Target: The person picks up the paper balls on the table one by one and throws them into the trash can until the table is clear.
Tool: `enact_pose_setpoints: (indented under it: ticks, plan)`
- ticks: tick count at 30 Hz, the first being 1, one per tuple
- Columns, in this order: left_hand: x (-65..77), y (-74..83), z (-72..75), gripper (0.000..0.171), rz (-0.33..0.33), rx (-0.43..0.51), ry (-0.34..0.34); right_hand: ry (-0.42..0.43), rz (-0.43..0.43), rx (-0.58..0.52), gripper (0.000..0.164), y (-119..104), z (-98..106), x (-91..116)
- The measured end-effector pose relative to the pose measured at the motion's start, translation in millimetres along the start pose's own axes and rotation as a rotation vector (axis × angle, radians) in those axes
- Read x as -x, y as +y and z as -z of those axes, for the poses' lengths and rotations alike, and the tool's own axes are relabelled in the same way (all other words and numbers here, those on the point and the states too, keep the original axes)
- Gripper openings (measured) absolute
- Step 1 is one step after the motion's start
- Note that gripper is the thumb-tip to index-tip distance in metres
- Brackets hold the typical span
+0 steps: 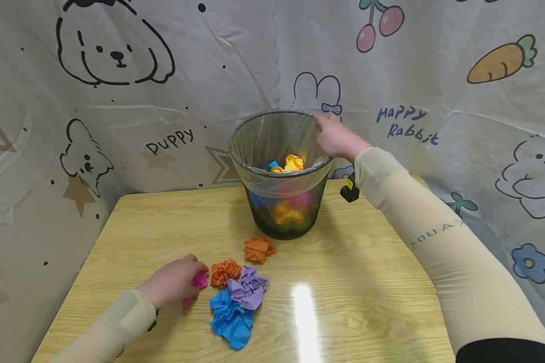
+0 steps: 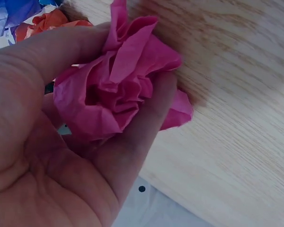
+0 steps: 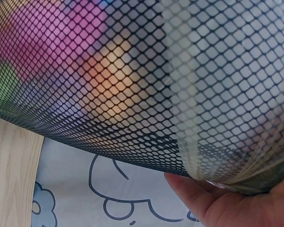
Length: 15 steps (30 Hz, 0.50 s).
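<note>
Pink ball [image 1: 201, 280]: gripped at the left of the loose balls, just beside an orange ball [image 1: 225, 273]; whether it is clear of the table [image 1: 368, 262] cannot be told.
Left hand [image 1: 174, 280]: partly closed, the pink ball being pinched between thumb and fingers.
Step in hand: judged to be the pick-up of the pink ball.
Next move: a secure pinch and a lift towards the bin [image 1: 272, 133] are probably called for.
Right hand [image 1: 338, 136]: curled at the bin's rim, which is grasped well apart from the pink ball.
Neighbours: a purple ball [image 1: 249, 287] and blue ball [image 1: 231, 322] are seen touching; a second orange ball [image 1: 259, 249] is placed nearer the bin.
Bin: stood upright, with crumpled balls inside, a yellow ball [image 1: 293, 163] uppermost.
</note>
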<state>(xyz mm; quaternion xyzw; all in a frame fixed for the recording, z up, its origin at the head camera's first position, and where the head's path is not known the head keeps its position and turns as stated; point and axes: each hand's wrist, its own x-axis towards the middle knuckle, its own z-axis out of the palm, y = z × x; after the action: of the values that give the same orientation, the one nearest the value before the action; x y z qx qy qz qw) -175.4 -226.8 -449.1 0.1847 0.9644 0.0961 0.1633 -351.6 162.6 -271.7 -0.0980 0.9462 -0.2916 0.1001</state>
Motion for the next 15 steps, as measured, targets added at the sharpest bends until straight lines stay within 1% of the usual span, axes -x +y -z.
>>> enact_pose_setpoints:
  ticks: [3,7,8,11,15]
  plan:
    - [-0.1,-0.2,2.0,0.029,-0.005,0.01,-0.001,0.002,0.002,-0.001,0.077,0.1,0.4,0.3]
    - [0.3,-0.8,5.6,0.013,-0.033,0.036,0.005,0.007,0.003,0.0,0.077,0.0,0.6,0.6]
    - [0.7,-0.9,7.2,0.012,-0.043,0.044,0.007,0.007,0.003,0.001,0.077,0.0,0.6,0.6]
    - [1.6,-1.1,12.9,0.017,-0.066,0.068,0.011,0.006,0.002,0.002,0.077,-0.2,0.4,0.4]
    - [2.1,-1.0,23.6,0.012,-0.09,0.051,0.055,0.005,-0.002,0.001,0.077,-0.1,-0.1,0.2]
